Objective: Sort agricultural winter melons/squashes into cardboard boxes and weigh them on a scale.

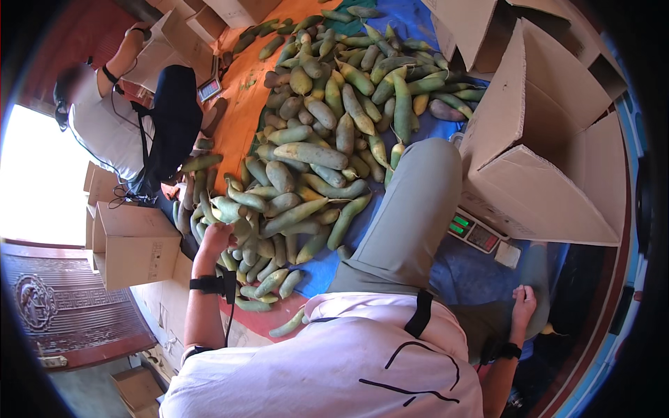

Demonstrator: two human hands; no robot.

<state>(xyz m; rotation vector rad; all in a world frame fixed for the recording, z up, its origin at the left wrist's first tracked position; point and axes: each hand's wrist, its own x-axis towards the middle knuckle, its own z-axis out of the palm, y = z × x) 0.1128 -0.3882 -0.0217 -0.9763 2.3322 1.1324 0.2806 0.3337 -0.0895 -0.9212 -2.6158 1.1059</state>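
A large heap of green radishes [313, 151] lies before me on orange and blue sheets. At the heap's near left edge, my left hand [218, 240] has its fingers curled against the end of a green radish [241, 231] and seems to grip it; the fingers are partly hidden. My right hand [524, 304] is low at the right beside my lower leg, its fingers bent in and no object visible in it. Between my raised knee and that leg, a digital scale [476, 231] with lit green digits sits under an open cardboard box [554, 193].
A co-worker [120, 115] sits at the upper left by another cardboard box [172, 44] and a second scale [209, 90]. More cardboard boxes [138, 243] stand at the left and upper right. A carved panel [68, 303] is at the lower left.
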